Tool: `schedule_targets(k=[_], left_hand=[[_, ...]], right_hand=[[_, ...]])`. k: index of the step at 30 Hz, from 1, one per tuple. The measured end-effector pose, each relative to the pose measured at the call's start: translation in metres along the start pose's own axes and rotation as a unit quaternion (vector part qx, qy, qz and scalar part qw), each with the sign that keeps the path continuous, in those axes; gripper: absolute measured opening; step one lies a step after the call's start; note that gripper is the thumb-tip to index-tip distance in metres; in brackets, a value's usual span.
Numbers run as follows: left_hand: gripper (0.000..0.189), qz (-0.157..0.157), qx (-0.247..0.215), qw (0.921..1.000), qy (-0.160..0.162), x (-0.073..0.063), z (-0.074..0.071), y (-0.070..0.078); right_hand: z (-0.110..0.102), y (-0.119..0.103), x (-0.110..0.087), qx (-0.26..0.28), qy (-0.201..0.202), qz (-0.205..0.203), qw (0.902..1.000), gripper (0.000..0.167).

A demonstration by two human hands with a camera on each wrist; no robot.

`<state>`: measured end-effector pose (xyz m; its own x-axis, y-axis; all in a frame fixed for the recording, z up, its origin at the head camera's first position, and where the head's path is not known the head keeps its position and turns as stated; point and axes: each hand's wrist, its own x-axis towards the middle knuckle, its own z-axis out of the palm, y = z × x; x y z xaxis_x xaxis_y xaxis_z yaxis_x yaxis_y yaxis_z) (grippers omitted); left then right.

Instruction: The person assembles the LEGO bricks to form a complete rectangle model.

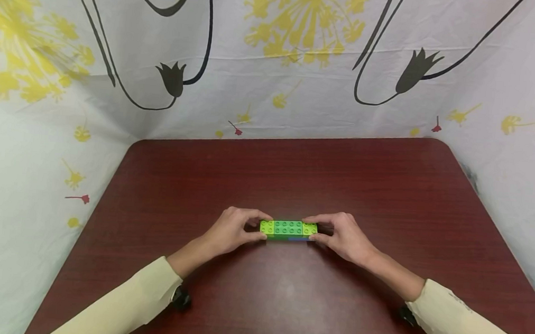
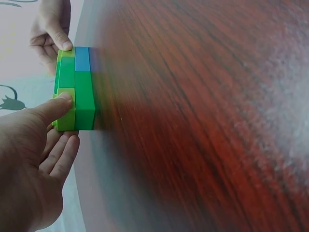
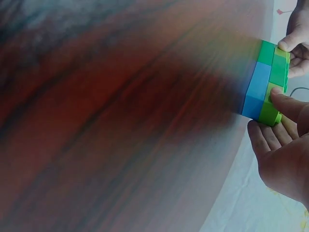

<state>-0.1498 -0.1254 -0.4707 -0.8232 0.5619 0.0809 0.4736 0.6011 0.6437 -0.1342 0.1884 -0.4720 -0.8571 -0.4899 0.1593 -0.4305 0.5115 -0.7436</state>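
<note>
A two-layer row of toy building bricks (image 1: pixel 288 228) lies in the middle of the table, between both hands. Its top layer has a green brick (image 1: pixel 288 224) flanked by a lime brick at each end. Below sit a green brick (image 2: pixel 85 101) on the left and a blue brick (image 3: pixel 256 92) on the right. My left hand (image 1: pixel 233 229) pinches the left lime brick (image 2: pixel 67 116), thumb on the near side. The right hand (image 1: pixel 343 236) pinches the right lime brick (image 3: pixel 270 108) the same way, with its fingertips on the far side.
The dark red-brown wooden table (image 1: pixel 295 180) stretches out around the bricks, with rounded far corners. A white cloth (image 1: pixel 235 95) printed with yellow and grey flowers hangs behind and along both sides. Dark wrist devices (image 1: pixel 181 298) show under the cream sleeves (image 1: pixel 127 298).
</note>
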Motion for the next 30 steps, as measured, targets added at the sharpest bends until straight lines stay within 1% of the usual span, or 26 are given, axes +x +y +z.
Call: schedule_targets(k=[3, 10, 14, 21, 25, 27, 30], left_hand=[[0.039, 0.006, -0.001, 1.0, 0.008, 0.0, 0.001, -0.001], [0.038, 0.006, -0.009, 0.9997, 0.02, -0.001, 0.003, -0.002], [0.039, 0.013, -0.014, 0.9993, 0.031, -0.002, 0.006, -0.003], [0.04, 0.019, -0.001, 0.9987, 0.047, -0.003, 0.008, -0.004], [0.042, 0.021, 0.025, 0.9984, 0.047, -0.003, 0.011, -0.003], [0.043, 0.025, 0.052, 0.9973, 0.046, -0.003, 0.013, -0.002], [0.044, 0.035, 0.098, 0.9934, 0.047, -0.004, 0.015, 0.0]], right_hand=[[-0.001, 0.001, 0.001, -0.002, -0.002, 0.005, 1.0, 0.04], [-0.003, 0.003, 0.004, 0.014, -0.008, 0.018, 0.9997, 0.04], [-0.002, 0.003, 0.005, 0.022, -0.007, 0.021, 0.9995, 0.041], [0.0, 0.004, 0.007, 0.023, -0.007, 0.029, 0.9993, 0.041], [0.0, 0.004, 0.008, 0.032, -0.017, 0.039, 0.9986, 0.041], [-0.001, 0.004, 0.008, 0.036, -0.025, 0.046, 0.998, 0.041], [-0.002, 0.003, 0.008, 0.033, -0.032, 0.051, 0.9977, 0.041]])
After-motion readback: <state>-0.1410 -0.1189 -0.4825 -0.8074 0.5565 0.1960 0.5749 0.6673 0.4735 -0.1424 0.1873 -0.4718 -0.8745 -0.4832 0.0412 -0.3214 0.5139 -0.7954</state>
